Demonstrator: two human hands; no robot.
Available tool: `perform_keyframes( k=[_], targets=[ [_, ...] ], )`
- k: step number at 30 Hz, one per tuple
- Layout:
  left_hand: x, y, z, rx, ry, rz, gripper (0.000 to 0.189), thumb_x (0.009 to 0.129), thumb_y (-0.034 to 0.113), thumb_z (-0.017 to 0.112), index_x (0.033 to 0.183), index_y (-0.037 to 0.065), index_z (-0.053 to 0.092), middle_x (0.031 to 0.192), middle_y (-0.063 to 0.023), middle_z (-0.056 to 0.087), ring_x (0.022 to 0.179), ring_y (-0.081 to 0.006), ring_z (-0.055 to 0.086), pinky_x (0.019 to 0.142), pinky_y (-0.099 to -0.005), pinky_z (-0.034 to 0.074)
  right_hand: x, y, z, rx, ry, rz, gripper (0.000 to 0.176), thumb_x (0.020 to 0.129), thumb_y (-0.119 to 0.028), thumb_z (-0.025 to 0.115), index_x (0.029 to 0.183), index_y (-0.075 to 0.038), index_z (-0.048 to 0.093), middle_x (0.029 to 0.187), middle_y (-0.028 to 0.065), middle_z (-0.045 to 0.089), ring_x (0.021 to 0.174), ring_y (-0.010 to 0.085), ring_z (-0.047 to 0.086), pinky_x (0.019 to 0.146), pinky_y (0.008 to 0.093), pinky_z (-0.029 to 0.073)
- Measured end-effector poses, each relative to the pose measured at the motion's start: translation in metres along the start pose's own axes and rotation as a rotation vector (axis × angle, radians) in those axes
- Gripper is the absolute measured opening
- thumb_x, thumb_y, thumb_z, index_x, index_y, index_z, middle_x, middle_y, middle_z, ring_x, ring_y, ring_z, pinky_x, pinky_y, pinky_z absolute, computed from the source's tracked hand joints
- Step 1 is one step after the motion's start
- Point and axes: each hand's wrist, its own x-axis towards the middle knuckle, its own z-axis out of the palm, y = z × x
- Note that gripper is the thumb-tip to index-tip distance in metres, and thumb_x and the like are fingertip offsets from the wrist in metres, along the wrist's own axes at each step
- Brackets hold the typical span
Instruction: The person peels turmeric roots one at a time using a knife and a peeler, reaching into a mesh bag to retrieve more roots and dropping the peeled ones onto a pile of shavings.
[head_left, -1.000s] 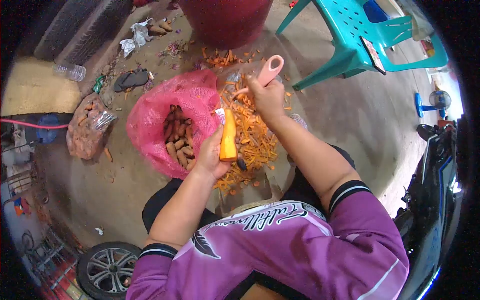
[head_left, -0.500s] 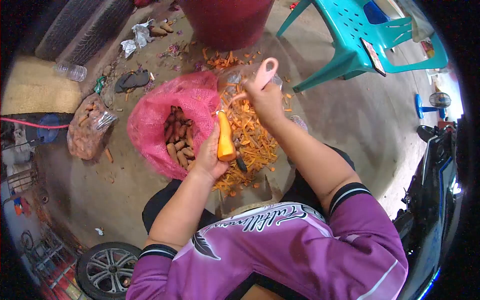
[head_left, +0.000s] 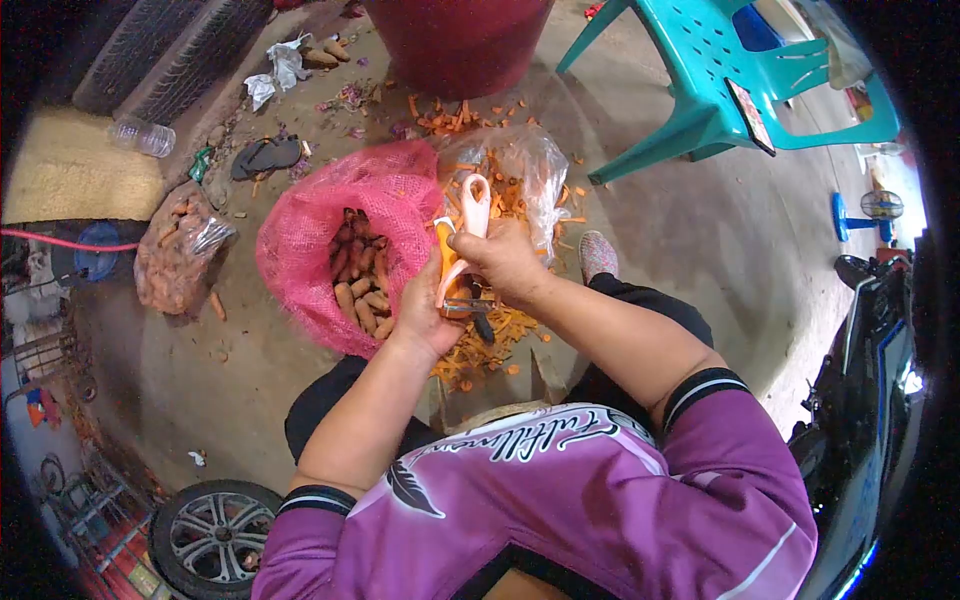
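Observation:
My left hand (head_left: pixel 422 315) is wrapped around a peeled orange carrot (head_left: pixel 445 240), held upright over the floor. My right hand (head_left: pixel 505 262) grips a pale pink peeler (head_left: pixel 476 208) by its loop handle. The peeler's blade end lies against the lower part of the carrot, which the peeler partly covers. To the left, an open pink mesh sack (head_left: pixel 300 240) holds several brown, unpeeled roots (head_left: pixel 362 292). Below and beyond my hands, orange peelings (head_left: pixel 515 325) are heaped on the floor, and a clear plastic bag (head_left: pixel 545 180) holds orange pieces.
A dark red tub (head_left: pixel 460 50) stands ahead, with a teal plastic chair (head_left: pixel 690 110) to its right. Another filled bag (head_left: pixel 175 250) and a black sandal (head_left: pixel 268 160) lie left. A wheel (head_left: pixel 215 535) is at lower left; a motorcycle (head_left: pixel 860 400) stands right.
My right hand has brought the peeler down and left onto the carrot; before, it was raised above and to the right. My left hand keeps its hold with little movement.

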Motion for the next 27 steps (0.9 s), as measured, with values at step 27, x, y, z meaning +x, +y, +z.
perform_keyframes(
  k=[27],
  targets=[
    [-0.011,0.001,0.006,0.254,-0.097,-0.04,0.03,0.088,0.032,0.038,0.102,0.007,0.047,0.078,-0.0062,0.054,0.061,-0.0134,0.053,0.052,-0.0246,0.045,0.036,-0.026,-0.036,0.139,0.204,-0.079,0.023,0.069,-0.021,0.062,0.065,0.002,0.057,0.06,0.0062,0.056,0.05,0.0109,0.049,0.045,0.0256,0.037]
  ],
)
